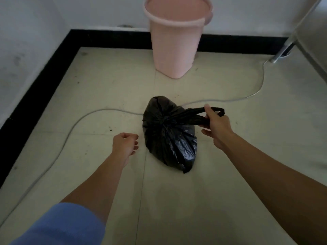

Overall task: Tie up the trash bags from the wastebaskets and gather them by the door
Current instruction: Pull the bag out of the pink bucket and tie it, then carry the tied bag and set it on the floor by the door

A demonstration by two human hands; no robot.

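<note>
Black plastic: the trash bag (pixel 169 137) is lying on the floor (pixel 247 156) in front of the pink wastebasket (pixel 177 41), its mouth gathered into a twisted neck (pixel 191 114).
Right hand (pixel 216 128): is gripping the neck's looped end, drawing it sideways.
Left hand (pixel 124 145): is hovering just beside the bag, fingers loosely curled, grasping nothing.
Knot risk: no finished knot is showing; lifting now would likely be letting the mouth slip open and spill.
Snag risk: a cable (pixel 76 124) is running up to the bag; dragging could be catching it.
</note>
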